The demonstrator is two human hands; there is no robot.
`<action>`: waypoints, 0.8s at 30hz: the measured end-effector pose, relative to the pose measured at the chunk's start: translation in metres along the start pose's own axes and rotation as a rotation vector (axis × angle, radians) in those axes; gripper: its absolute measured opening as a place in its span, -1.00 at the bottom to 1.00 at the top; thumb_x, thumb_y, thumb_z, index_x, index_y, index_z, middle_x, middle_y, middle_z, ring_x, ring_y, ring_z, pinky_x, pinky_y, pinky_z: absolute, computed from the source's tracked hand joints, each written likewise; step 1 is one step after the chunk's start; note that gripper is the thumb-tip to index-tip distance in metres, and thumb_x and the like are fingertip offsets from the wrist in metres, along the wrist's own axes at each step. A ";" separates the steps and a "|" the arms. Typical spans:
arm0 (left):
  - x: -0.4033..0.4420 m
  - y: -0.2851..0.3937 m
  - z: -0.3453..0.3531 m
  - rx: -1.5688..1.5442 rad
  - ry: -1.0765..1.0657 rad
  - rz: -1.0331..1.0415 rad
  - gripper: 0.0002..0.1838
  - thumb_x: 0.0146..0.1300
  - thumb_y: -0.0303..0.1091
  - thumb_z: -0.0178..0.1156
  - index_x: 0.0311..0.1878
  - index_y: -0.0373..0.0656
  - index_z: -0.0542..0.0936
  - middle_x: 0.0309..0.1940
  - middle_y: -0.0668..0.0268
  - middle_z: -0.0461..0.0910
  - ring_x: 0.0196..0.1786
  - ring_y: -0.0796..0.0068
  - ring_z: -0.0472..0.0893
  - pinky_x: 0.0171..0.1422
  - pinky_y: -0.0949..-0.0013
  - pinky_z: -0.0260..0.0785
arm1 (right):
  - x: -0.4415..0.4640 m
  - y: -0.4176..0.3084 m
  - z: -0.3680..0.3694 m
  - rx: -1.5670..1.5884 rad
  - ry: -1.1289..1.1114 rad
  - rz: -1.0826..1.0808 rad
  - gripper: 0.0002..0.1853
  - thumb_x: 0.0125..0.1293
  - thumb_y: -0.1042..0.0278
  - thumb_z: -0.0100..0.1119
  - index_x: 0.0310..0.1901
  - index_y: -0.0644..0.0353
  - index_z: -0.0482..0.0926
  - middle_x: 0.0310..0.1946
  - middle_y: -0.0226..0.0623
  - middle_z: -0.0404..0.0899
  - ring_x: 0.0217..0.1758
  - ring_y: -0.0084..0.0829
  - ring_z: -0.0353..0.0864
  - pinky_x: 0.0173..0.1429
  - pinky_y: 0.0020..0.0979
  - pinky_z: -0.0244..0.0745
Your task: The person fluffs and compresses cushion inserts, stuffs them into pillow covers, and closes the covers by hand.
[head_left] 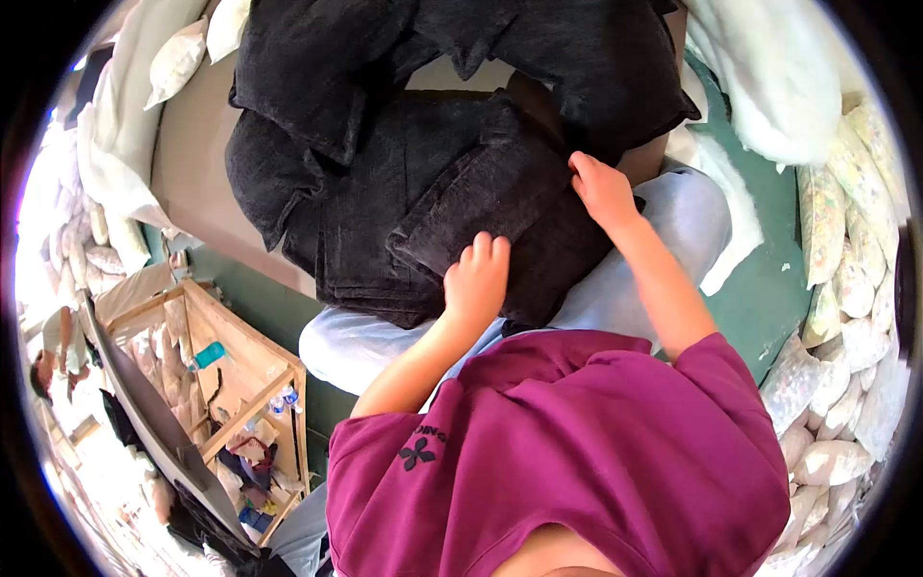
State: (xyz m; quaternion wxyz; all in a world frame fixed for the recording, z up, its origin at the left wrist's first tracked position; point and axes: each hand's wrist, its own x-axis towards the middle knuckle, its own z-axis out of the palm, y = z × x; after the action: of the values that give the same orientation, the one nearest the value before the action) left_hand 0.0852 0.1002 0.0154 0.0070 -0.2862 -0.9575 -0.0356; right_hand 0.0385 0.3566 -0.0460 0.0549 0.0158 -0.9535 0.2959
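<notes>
Holding dark cushion [500, 192] at lap, person has left hand [478, 274] on its near edge, fingers curled and pressed together, thumb's grip impossible to tell. Right hand [604, 197] at cushion's right edge, thumb and forefinger seemingly pinching cloth. Cushion looks at least partly filled; whether closed, cannot tell. Beyond cushion, plump cushions [615, 58] look filled. Left of cushion, flat covers [361, 183] look unfilled. Right of cushion, white batting [769, 77].

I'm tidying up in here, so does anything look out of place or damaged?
White padding lies loose on the green floor beside the bent knee, looking like stray material. No damage shows on the black cushions.
</notes>
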 end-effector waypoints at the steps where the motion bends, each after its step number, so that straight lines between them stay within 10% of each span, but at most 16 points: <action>1: -0.015 -0.011 0.000 -0.091 -0.047 -0.031 -0.83 0.10 -0.37 0.17 -0.24 -0.02 0.42 -0.29 0.35 0.43 -0.30 0.41 0.62 -0.48 0.34 0.53 | 0.004 -0.001 -0.006 0.029 -0.054 -0.085 -0.83 0.22 0.41 0.16 -0.19 0.12 0.40 -0.31 -0.19 0.57 -0.21 -0.06 0.63 -0.22 -0.09 0.50; 13: -0.038 -0.024 0.019 -0.480 0.115 -0.143 -0.81 -0.02 -0.50 0.19 -0.32 -0.13 0.43 -0.37 0.24 0.44 -0.29 0.15 0.58 -0.30 0.18 0.47 | 0.034 0.021 -0.027 -0.256 -0.198 -0.754 -0.79 0.16 0.31 0.29 -0.36 0.07 0.40 -0.52 -0.34 0.50 -0.38 -0.23 0.65 -0.38 -0.23 0.51; 20: -0.028 -0.016 0.021 -0.434 0.176 -0.008 -0.81 -0.02 -0.51 0.21 -0.30 -0.11 0.47 -0.36 0.27 0.45 -0.29 0.22 0.55 -0.31 0.21 0.47 | 0.040 -0.007 0.004 -0.160 -0.095 0.081 -0.81 0.16 0.25 0.21 -0.33 0.10 0.41 -0.40 -0.18 0.64 -0.35 0.00 0.64 -0.31 -0.02 0.50; 24: -0.038 -0.023 0.013 -0.709 0.352 -0.190 -0.80 0.15 -0.41 0.28 -0.17 -0.10 0.50 -0.35 0.32 0.43 -0.31 0.43 0.50 -0.30 0.39 0.40 | 0.044 0.031 0.014 0.222 -0.323 0.085 -0.79 0.21 0.36 0.17 -0.16 0.15 0.41 -0.35 -0.06 0.59 -0.20 -0.02 0.64 -0.08 -0.17 0.50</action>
State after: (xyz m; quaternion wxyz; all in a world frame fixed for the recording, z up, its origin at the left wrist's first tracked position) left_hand 0.1045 0.0612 -0.0004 0.0684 -0.1706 -0.8923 -0.4123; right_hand -0.0088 0.3749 -0.0699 -0.1133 0.0286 -0.9112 0.3950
